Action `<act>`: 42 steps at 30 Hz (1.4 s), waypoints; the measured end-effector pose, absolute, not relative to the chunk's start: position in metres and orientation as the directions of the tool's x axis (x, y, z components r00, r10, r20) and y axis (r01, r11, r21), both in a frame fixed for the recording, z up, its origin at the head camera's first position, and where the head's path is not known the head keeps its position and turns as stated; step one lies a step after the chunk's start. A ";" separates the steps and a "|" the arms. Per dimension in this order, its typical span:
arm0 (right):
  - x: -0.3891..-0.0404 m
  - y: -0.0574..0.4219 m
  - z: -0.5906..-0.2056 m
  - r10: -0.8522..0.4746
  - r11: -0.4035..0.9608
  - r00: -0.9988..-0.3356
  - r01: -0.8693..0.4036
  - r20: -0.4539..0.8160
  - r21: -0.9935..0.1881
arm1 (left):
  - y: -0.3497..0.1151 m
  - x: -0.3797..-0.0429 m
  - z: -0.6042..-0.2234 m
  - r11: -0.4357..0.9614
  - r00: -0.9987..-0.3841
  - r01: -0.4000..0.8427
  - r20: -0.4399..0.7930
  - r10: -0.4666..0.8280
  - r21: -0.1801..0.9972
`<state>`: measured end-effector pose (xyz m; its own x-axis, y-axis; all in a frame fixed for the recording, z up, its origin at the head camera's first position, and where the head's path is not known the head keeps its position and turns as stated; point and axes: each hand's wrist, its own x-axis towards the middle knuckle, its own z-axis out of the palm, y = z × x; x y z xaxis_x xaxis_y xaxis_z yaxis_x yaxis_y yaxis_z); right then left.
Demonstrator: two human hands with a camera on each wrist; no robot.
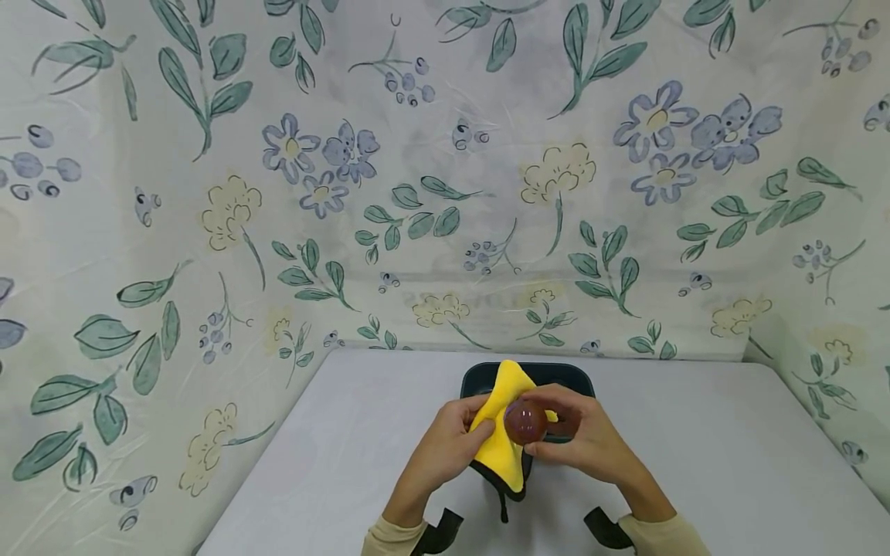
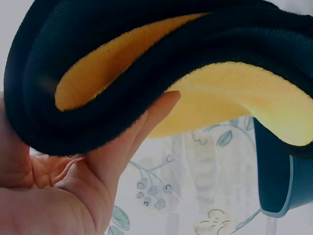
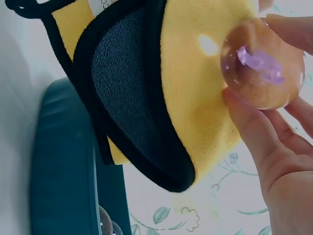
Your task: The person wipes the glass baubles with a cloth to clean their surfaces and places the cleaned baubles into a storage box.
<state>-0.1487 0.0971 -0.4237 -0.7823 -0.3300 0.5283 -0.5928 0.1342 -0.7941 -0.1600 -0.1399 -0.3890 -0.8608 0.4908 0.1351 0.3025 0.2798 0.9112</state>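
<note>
In the head view my left hand (image 1: 450,444) grips a yellow cloth (image 1: 506,455) with black edging, its thumb on the yellow face. The left wrist view shows the cloth (image 2: 112,63) folded in an S above the palm, with a dark reverse side. My right hand (image 1: 587,432) pinches a clear, glossy ball (image 1: 526,422) between thumb and fingers, right up against the cloth. Up close in the right wrist view, the ball (image 3: 264,63) has a purple swirl inside. A thin black loop hangs from one corner of the cloth.
Behind the hands stands a dark teal box (image 1: 480,378) on the white table (image 1: 334,463). Its open side shows part of some round, shiny things (image 3: 105,223) in the right wrist view. A floral-patterned curtain (image 1: 389,255) hangs behind the table and along its sides.
</note>
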 end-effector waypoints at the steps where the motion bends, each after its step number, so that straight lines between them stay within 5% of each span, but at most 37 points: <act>1: -0.149 0.097 -0.424 -0.323 0.127 -0.780 -0.596 0.536 -0.793 | -0.140 -0.160 -0.389 0.280 -0.860 0.297 0.128 0.494 0.913; 27: -0.155 0.106 -0.426 -0.224 0.259 -0.824 -0.565 0.520 -0.783 | -0.139 -0.152 -0.380 0.271 -0.861 0.243 0.078 0.503 0.931; 42: -0.156 0.107 -0.428 -0.330 0.242 -0.825 -0.544 0.458 -0.804 | -0.139 -0.146 -0.375 0.250 -0.880 0.268 0.131 0.456 0.930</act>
